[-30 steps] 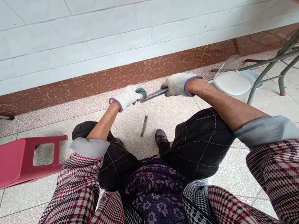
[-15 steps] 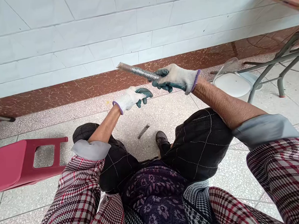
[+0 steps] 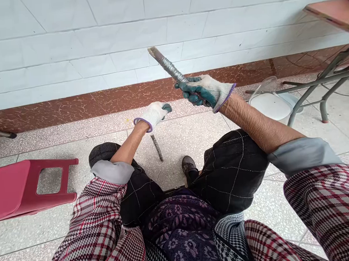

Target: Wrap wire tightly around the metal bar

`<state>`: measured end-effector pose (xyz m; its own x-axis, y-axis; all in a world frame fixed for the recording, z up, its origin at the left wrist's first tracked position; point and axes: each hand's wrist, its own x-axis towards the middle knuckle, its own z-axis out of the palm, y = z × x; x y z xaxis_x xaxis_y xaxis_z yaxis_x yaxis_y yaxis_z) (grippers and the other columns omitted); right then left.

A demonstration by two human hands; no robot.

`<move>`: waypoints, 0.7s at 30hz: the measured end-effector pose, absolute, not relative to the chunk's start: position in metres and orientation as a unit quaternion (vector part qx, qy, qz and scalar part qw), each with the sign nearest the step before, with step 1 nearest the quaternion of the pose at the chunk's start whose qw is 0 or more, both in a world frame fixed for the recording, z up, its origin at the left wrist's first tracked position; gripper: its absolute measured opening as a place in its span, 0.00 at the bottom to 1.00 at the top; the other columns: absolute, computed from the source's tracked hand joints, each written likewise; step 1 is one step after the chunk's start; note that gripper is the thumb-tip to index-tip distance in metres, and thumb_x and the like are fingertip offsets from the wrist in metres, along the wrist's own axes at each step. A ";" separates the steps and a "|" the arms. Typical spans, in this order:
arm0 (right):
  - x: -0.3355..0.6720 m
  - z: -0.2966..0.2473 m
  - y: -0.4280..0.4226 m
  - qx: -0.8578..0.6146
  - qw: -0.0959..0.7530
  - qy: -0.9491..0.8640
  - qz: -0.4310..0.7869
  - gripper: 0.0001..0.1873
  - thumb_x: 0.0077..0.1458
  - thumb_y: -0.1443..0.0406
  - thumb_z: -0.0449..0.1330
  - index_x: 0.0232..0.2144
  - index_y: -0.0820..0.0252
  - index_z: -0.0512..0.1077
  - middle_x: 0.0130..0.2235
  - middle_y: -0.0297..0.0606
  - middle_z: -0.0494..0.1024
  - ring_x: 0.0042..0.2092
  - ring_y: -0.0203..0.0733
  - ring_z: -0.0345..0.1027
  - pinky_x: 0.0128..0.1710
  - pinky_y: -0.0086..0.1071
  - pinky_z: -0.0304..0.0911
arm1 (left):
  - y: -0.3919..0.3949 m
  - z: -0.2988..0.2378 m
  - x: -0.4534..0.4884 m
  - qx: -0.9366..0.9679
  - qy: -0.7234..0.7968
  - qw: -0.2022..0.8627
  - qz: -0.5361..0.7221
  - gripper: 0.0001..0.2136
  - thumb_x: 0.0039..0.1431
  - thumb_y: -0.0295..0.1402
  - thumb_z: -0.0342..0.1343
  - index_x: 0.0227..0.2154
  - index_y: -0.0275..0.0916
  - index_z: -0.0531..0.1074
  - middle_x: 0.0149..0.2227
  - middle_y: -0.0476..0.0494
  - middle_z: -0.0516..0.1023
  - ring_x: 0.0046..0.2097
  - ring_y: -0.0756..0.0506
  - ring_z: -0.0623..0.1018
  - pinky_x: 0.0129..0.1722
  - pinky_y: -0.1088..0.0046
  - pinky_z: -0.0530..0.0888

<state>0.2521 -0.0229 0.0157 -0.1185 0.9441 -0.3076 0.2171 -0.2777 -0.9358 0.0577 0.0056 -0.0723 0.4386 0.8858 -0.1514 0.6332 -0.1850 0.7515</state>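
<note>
My right hand (image 3: 203,92), in a white work glove with green-coated palm, is closed around a stick wound with silvery wire (image 3: 171,68). The stick tilts up to the left, its bare brownish end sticking out past the winding. My left hand (image 3: 157,112), gloved alike, is held lower and to the left, its fingers curled in. What lies between those fingers is hidden. Below it shows a smaller, dark wire-wound stick (image 3: 157,147); I cannot tell whether it hangs or rests on the floor.
A red plastic stool (image 3: 52,181) is on the left. At the right stand a folding table's metal legs (image 3: 321,93), with a white bucket (image 3: 271,104) beside them. A white tiled wall (image 3: 100,45) with a brown skirting (image 3: 59,111) runs across the front. My knees flank the hands.
The stick in my right hand has tipped up more steeply. My left hand has drawn slightly left, its fingers more curled. The smaller stick has shifted left and turned to slant the other way.
</note>
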 end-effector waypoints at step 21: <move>0.270 -0.013 -0.016 -0.651 0.108 -0.736 0.150 0.15 0.60 0.58 0.63 0.48 0.55 0.76 0.31 0.37 0.74 0.29 0.41 0.64 0.27 0.35 0.59 | -0.021 -0.065 0.055 0.762 0.456 0.450 0.090 0.11 0.64 0.30 0.58 0.46 0.34 0.80 0.30 0.42 0.78 0.29 0.49 0.71 0.30 0.70 0.66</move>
<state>0.2698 -0.0163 -0.0127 -0.1298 0.9908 -0.0370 0.9261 0.1078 -0.3615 0.0545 -0.0210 -0.0646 0.5672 0.7769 -0.2733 0.6146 -0.1785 0.7684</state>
